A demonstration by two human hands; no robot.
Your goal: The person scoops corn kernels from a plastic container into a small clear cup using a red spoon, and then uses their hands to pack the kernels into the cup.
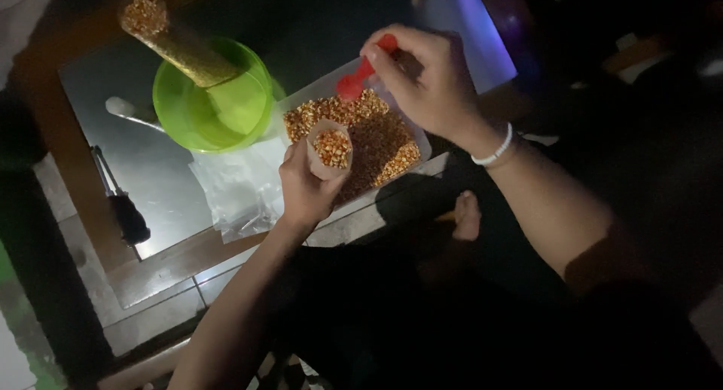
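- Below, our tray [419, 144] of grain lies between both hands.
- Our right hand [425, 77] grips the red scoop [360, 79], bowl pointing down-left.
- Our left hand [305, 188] clasps the small bag [330, 149], mouth up, just beneath the scoop.

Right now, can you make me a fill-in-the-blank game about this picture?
1. The right hand holds a small scoop whose colour is ____.
2. The left hand holds a small clear bag partly filled with ____.
3. The filled tube-shaped bag leans inside a bowl whose colour is ____.
4. On the right wrist sits a white ____.

Missing words: red; corn kernels; green; bracelet
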